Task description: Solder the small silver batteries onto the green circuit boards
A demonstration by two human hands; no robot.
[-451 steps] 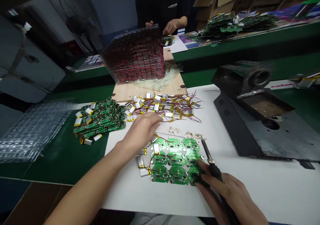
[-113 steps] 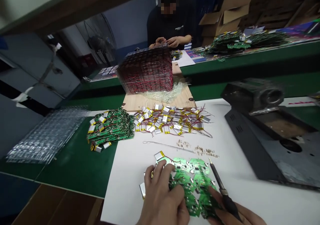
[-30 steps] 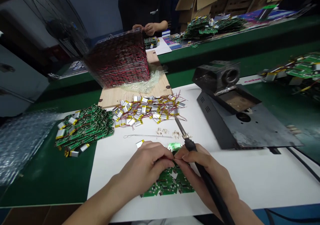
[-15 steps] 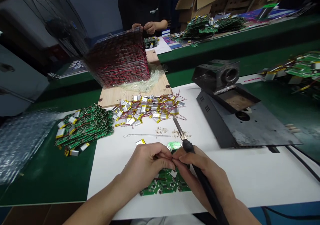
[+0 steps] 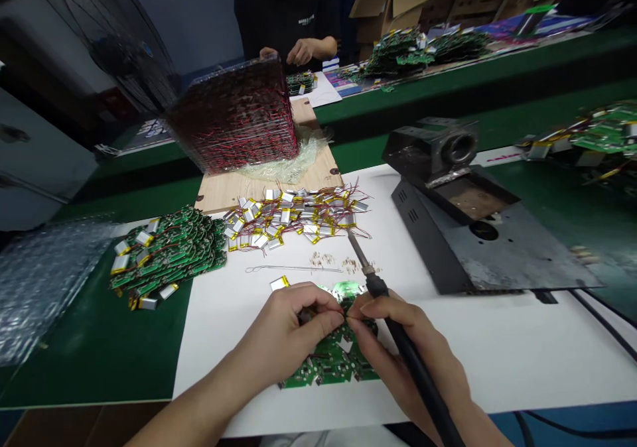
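Many wired batteries [image 5: 285, 216] lie beyond the hands [image 5: 286, 333].

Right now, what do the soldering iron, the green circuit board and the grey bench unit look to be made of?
Soldering iron: dull grey metal barrel; matte black handle, probably plastic or rubber.
Circuit board: likely a fibreglass laminate with a glossy green coating, judging by the bright glare at its far end.
Bench unit: probably sheet metal, given its thin edges, slotted side and scuffed grey top.

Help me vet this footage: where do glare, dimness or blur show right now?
Head view: glare whitens the far part of the circuit board; head view: the fan sits in gloom; head view: the bubble wrap looks soft.
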